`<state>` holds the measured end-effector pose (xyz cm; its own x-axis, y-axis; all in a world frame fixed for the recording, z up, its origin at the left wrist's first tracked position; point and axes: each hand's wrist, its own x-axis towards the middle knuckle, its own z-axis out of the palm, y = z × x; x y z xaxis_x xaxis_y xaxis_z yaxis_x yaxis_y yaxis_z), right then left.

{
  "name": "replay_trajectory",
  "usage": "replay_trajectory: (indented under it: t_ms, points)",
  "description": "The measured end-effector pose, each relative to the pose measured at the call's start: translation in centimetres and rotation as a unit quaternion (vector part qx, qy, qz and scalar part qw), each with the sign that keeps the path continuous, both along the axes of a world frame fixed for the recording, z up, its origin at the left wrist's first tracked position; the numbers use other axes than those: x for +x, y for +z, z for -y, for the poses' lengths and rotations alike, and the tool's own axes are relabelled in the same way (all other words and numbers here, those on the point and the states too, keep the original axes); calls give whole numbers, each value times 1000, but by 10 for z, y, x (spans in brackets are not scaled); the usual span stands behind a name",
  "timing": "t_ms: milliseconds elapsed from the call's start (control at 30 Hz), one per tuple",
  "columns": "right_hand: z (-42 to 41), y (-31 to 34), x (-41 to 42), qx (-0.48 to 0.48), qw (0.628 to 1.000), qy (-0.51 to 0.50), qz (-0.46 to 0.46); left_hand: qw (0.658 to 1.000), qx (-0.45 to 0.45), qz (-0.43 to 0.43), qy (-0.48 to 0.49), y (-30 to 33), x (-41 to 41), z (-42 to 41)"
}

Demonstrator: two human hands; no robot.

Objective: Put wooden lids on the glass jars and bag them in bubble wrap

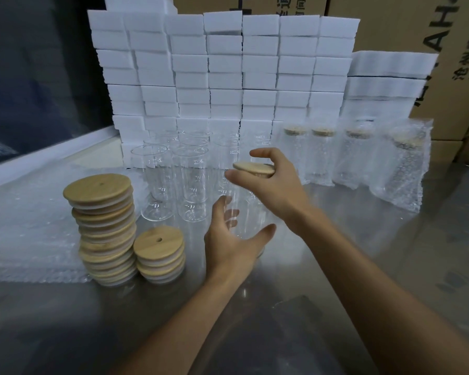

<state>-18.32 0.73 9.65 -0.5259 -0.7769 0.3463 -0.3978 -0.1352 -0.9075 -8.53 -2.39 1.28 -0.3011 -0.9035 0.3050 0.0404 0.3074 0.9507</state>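
Head view. Our left hand (229,239) curls its spread fingers and thumb round the lower wall of a clear glass jar (237,209) standing on the steel table (336,239). Our right hand (271,180) pinches a wooden lid (253,169) between thumb and fingertips, tilted, just above that jar's mouth. Relative to the held jar: two lid stacks (106,228) stand to its left, bare jars (171,180) wait behind it to the left, and lidded jars in bubble wrap (363,158) line up behind it to the right, before a wall of white foam blocks (222,69). To seat the lid well, we judge it should be levelled, centred over the rim, then pressed straight down while the left hand steadies the glass.
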Motion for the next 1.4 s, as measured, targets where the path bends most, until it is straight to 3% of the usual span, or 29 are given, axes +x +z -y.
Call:
replay_trajectory:
  t_ms: [333,500,667,767,933,1167,1233,1400]
  points:
    - [3,-25,2,-29,999,0,-22,997,-32,61,-18,-5,1,4]
    - [-2,-58,2,12,999,-1,34,997,-30,75,-19,-2,2,4]
    - [-17,-79,-5,35,998,-17,55,972,6,209,-109,9,13,1]
    - [-27,-87,-8,41,998,-44,23,956,26,269,-113,34,20,0]
    - [-31,-90,-9,23,998,-51,22,964,-75,247,-54,87,29,-17]
    - [-33,-90,-11,37,998,-52,20,892,-172,418,10,177,42,13]
    - [-34,-90,-12,40,998,-48,17,881,-160,446,-6,197,49,35]
    - [-33,-91,-13,38,998,-49,13,891,-43,452,0,220,85,104]
